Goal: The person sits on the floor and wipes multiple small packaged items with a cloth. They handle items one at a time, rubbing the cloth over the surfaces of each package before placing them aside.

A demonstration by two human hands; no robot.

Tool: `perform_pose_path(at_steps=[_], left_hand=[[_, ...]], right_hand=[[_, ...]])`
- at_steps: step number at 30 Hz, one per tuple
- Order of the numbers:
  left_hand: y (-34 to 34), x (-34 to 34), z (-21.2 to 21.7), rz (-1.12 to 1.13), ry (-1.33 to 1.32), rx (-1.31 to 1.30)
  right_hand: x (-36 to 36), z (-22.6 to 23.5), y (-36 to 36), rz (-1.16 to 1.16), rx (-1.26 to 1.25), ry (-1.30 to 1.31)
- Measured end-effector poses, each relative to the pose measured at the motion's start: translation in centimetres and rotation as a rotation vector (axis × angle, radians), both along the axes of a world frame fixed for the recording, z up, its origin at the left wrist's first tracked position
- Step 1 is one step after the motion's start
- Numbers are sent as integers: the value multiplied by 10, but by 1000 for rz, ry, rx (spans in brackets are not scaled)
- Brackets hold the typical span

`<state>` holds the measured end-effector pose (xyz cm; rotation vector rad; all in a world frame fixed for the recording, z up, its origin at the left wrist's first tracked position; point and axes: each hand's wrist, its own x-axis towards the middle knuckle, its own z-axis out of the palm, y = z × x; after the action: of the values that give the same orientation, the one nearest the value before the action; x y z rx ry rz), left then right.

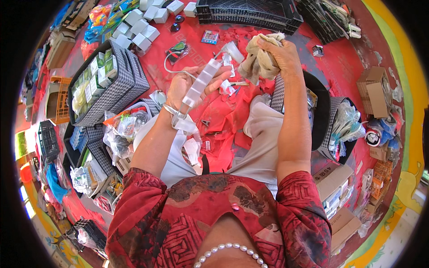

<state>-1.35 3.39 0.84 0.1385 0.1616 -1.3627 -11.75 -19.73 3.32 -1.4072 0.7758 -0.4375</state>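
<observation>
A long white plastic strip (201, 83), divided into segments, lies slantwise across the palm and fingers of my left hand (179, 89). A thin white cord (166, 64) loops out beside it. The strip's exact kind is hard to make out. To the right, my right hand (284, 54) is closed around a crumpled beige cloth (258, 62), held up apart from the strip. Between the hands, a white piece (233, 51) shows near the strip's far end. Scraps of white paper (227, 87) lie on the red floor covering (219, 114) beneath.
Checkered baskets (129, 73) with boxed goods stand at left, others (333, 129) at right. Small white boxes (142, 41) are heaped at far left, near sunglasses (175, 27). A black crate (250, 15) sits at the back. Cardboard boxes (374, 91) line the right side.
</observation>
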Motion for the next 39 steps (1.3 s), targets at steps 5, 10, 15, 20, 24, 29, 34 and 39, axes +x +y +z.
perform_pose_path(at_steps=[5,10,15,20,24,29,34,39], left_hand=[[1,2,6,41,78,-53],[3,8,3,-40,70,-213],[-1,0,-2,-39,68,-176],[-11,-9,-4,16,-53,-190],[-8,-6,-5,-8,70,-260],[-6,-7,-7,22,179,-195],[-5,-7,0,25,-178,26],[2,-1,9,57,-311,-82]], right_hand=[[5,-2,-1,-126,121,-137],[-6,13,-5,-149,287,-342],[-2,13,31,84,131,-343],[7,8,43,293,313,-344],[10,9,35,397,423,-289],[14,5,34,241,286,-119],[12,5,18,168,327,-106],[2,7,2,143,270,-121]])
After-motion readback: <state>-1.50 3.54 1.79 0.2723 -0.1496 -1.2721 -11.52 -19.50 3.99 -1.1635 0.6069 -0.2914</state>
